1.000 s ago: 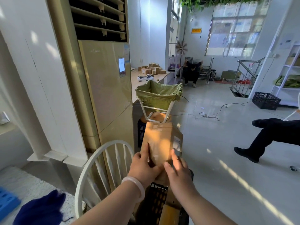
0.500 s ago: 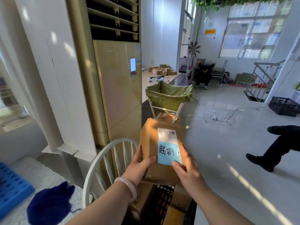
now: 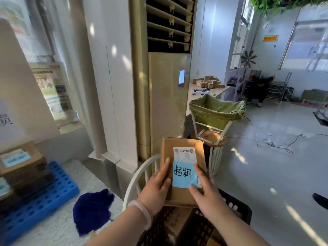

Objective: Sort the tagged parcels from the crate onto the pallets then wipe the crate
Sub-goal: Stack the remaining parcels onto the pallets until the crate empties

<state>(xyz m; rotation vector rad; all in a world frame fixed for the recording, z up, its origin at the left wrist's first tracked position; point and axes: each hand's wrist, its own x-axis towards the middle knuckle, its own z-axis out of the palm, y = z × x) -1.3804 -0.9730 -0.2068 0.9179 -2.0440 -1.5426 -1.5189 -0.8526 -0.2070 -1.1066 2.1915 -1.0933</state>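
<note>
My left hand [image 3: 157,188] and right hand [image 3: 206,192] hold one cardboard parcel [image 3: 167,151] between them. Each thumb lies flat on its top face, and my other fingers are hidden behind it, so I can't tell how they sit. The parcel is raised just above the near end of the black crate [image 3: 237,209], tilted so its face looks up at me. The blue tag [image 3: 184,174] with handwritten characters sits between my thumbs, below a white printed label.

I judge the step to be reading the tag and choosing a pallet. I should keep both thumbs clear of the writing and hold the box steady until I'm sure of it.

To the left and lower is the blue pallet [image 3: 44,196], with stacked parcels [image 3: 19,162] at its far end, one bearing a similar blue tag. If the tags match, I'd swing left and pass over the white chair back [image 3: 134,180]. The dark blue cloth [image 3: 92,208] lies near the pallet, presumably for wiping the crate later.
</note>
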